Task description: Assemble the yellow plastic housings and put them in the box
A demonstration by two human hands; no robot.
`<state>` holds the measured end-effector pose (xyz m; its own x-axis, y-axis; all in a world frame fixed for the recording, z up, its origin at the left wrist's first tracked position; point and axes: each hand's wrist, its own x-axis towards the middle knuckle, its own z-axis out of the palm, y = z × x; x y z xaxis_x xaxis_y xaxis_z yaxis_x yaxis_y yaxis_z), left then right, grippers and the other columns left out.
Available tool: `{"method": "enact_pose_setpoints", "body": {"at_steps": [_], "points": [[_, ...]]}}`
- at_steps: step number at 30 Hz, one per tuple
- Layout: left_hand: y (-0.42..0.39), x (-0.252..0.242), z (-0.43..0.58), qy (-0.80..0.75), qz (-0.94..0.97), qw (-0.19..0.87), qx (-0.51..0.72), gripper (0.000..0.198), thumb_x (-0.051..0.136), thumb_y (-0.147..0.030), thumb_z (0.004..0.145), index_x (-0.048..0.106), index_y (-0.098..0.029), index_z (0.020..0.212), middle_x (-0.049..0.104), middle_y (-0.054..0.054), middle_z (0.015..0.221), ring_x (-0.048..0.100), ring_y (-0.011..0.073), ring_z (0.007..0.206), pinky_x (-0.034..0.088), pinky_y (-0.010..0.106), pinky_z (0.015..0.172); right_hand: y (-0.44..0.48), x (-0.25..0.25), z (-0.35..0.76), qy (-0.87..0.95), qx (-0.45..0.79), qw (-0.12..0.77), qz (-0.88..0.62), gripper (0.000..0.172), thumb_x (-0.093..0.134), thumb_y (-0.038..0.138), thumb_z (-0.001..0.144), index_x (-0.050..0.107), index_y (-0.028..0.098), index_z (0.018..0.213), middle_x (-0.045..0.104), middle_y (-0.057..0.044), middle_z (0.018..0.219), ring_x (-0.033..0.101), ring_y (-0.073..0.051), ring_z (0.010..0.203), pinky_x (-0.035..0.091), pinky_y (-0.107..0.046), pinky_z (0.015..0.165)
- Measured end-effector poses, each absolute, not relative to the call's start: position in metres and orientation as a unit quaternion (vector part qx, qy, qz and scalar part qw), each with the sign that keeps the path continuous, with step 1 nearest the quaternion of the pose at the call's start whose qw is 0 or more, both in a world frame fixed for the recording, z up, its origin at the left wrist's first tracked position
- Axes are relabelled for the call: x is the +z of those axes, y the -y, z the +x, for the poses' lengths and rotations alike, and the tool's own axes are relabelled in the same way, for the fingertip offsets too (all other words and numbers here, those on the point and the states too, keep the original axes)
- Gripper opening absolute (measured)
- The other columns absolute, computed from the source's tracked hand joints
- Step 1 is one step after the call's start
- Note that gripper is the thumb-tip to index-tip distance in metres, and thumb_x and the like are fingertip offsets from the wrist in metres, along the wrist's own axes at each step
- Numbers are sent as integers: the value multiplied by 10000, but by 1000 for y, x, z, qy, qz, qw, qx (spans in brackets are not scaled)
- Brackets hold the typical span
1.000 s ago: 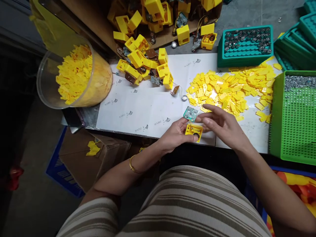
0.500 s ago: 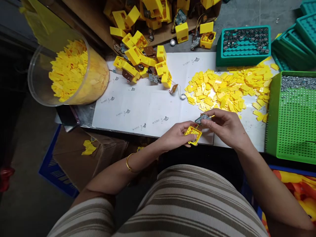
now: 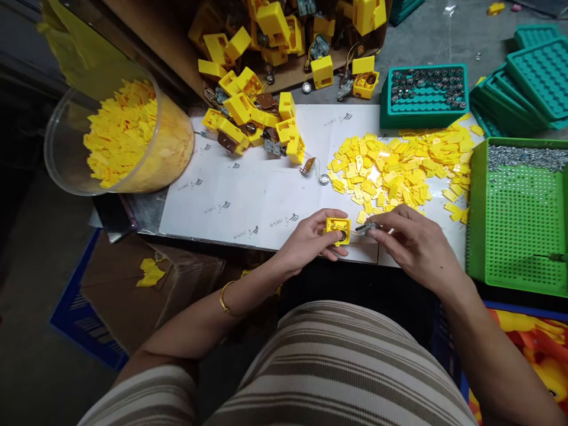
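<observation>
In my left hand is a small yellow plastic case, its open side turned up toward me. The left thumb presses on a dark round part inside it. Thin wires run from the case to a small grey circuit board, which my right hand pinches between thumb and fingers just right of the case. Both hands are above the front edge of the white-covered table. Beyond them lies a spread of flat yellow plastic pieces.
More yellow cases with wired boards lie at the back, spilling from a cardboard box. A clear tub of yellow pieces stands left. Right are a green basket with small metal parts and a teal tray of round parts.
The case has turned in my left hand and moved slightly left. My right hand has lowered the circuit board from above the case to beside it, and the wires now stretch between them.
</observation>
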<state>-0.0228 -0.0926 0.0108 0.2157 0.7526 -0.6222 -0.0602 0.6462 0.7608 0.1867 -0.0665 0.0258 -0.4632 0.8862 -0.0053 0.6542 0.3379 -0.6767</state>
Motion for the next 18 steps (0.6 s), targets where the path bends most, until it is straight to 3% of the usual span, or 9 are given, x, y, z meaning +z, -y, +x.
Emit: {"method": "enact_pose_setpoints", "body": {"at_steps": [2, 5, 9, 13, 14, 18], "points": [[93, 13, -22, -558, 333, 714, 263, 302, 600, -232, 830, 536, -184, 1121, 636, 5, 820, 672, 98, 553, 452, 136, 431, 64, 30, 190, 801, 312, 151, -488, 236, 520, 390, 915, 666, 233, 1014, 634, -30, 782, 591, -150, 650, 424, -272, 585], [92, 14, -21, -556, 381, 703, 226, 237, 572, -260, 848, 563, -170, 1067, 623, -6, 792, 607, 49, 455, 369, 109, 368, 63, 33, 190, 746, 433, 175, -475, 218, 514, 364, 914, 640, 219, 1017, 654, -1, 709, 587, -119, 548, 449, -247, 538], [90, 13, -20, -541, 384, 724, 189, 227, 564, -254, 837, 577, -172, 1049, 624, -17, 714, 598, 56, 436, 359, 110, 360, 62, 34, 187, 621, 603, 234, -443, 169, 527, 294, 873, 628, 186, 957, 679, -37, 840, 649, -129, 601, 521, -234, 512], [89, 12, -22, -499, 312, 786, 188, 261, 582, -289, 824, 547, -179, 1059, 665, 9, 743, 625, 90, 455, 384, 131, 353, 61, 32, 187, 571, 648, 247, -439, 135, 591, 307, 843, 603, 181, 890, 670, -51, 917, 651, -125, 616, 514, -212, 466], [89, 11, -23, -487, 297, 798, 193, 276, 594, -295, 820, 537, -182, 1065, 666, 7, 743, 631, 96, 463, 395, 136, 356, 61, 30, 187, 574, 642, 256, -439, 148, 605, 297, 841, 593, 190, 942, 664, -45, 935, 641, -113, 606, 508, -205, 463], [90, 11, -22, -466, 288, 811, 203, 314, 653, -284, 795, 535, -183, 1068, 660, -4, 747, 634, 91, 475, 428, 131, 372, 59, 21, 189, 623, 588, 280, -434, 468, 604, 239, 855, 441, 271, 1292, 650, -23, 976, 649, -113, 665, 549, -238, 580]]}}
